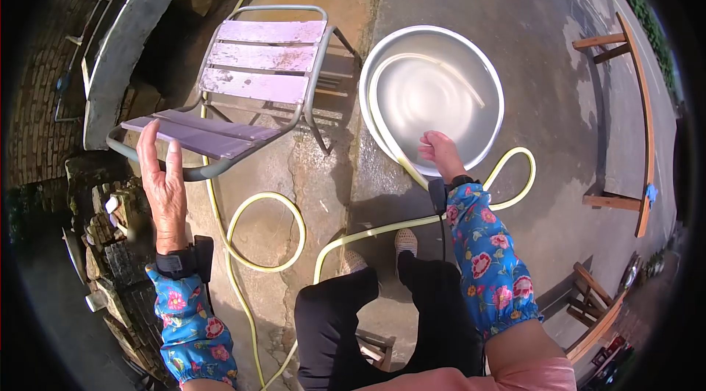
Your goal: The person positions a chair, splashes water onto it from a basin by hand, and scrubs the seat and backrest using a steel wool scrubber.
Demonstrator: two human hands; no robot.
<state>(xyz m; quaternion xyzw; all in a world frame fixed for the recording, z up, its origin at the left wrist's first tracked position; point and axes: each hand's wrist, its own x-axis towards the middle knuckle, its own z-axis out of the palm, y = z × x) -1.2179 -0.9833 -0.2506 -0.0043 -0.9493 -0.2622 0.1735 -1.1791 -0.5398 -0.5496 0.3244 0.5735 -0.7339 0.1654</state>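
My left hand point(163, 189) is raised at the front edge of the metal chair point(257, 84), fingers stretched out with nothing held. The chair has worn lilac slats on a grey tube frame; whether my fingers touch its seat I cannot tell. Over the near rim of a wide metal basin point(496, 115), my right hand point(439, 151) is closed, its fingers curled. Anything inside that hand is hidden. A pale yellow hose point(380, 123) runs over the basin's rim, and its end lies inside, where there seems to be water.
More of the hose loops on the concrete around my feet point(406, 242). A long wooden bench point(646, 119) stands at the right, with another wooden bench point(596, 328) nearer me. Stacked wood and stones point(121, 259) line the left side, below a low wall point(136, 45).
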